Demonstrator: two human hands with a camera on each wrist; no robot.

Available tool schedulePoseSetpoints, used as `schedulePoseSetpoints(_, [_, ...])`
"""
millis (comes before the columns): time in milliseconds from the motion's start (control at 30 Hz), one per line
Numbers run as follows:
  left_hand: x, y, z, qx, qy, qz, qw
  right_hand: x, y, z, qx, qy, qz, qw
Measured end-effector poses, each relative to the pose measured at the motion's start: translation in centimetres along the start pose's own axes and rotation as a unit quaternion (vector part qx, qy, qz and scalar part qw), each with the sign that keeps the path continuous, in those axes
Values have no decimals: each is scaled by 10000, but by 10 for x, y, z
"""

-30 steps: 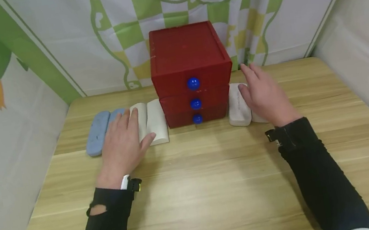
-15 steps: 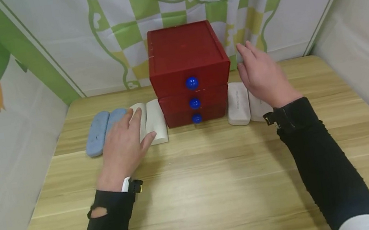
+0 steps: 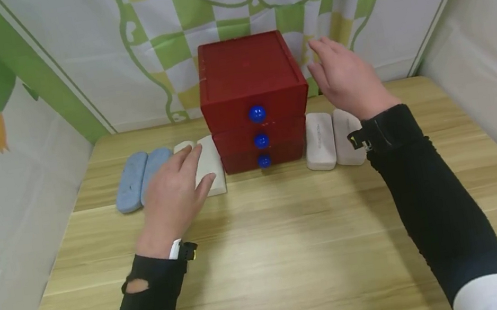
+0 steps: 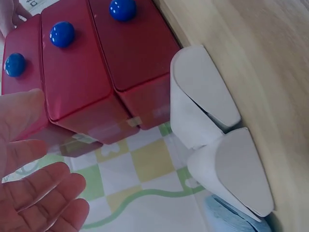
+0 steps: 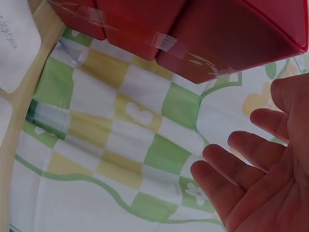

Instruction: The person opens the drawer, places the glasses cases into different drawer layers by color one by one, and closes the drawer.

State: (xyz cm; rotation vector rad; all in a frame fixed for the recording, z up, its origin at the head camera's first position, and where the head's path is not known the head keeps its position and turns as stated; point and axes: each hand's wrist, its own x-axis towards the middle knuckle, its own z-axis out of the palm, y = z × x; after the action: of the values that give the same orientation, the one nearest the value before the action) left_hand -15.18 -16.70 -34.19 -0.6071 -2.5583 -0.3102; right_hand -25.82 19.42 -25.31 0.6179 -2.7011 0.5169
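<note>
In the head view, a red drawer unit stands upright at the back of the wood-grain surface, three drawers high, each front bearing a round blue knob. Just beside it on the left lies an unfolded cream case, and next to that a blue case, also in two halves. To the right of the drawers lies a white case, its halves side by side, with faint lettering on one. The left hand covers part of the cream and blue cases, its fingers extended and its thumb spread away. The right hand is raised near the unit's upper right corner, fingers straight and thumb apart. Black sleeves cover both forearms, and a checkered cloth hangs behind.

In the left wrist view, the left hand's palm and loosely spread fingers show before the drawer fronts, well apart from the cream case. That case sits close against the unit, with the blue one at the lower edge.

In the right wrist view, the right hand's fingers are relaxed and spread, with the cloth behind them. The unit's side fills the top, and part of the white case shows at the left edge.
</note>
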Motion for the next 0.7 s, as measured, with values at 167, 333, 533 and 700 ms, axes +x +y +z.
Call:
schedulePoseSetpoints(167, [5,9,-1,43,424,359,9984,11,-3,-2,42,-134,-39,9999])
schedulePoseSetpoints(333, [12,19,0,102,621,510,9967,21,-6,-2,14,-284,-49,9996])
schedulePoseSetpoints(533, [18,31,2,159,639,614,9959,35,-11,0,9,-402,26,9992])
schedulePoseSetpoints(700, [23,38,5,127,783,728,9942,44,-17,2,135,-424,-35,9990])
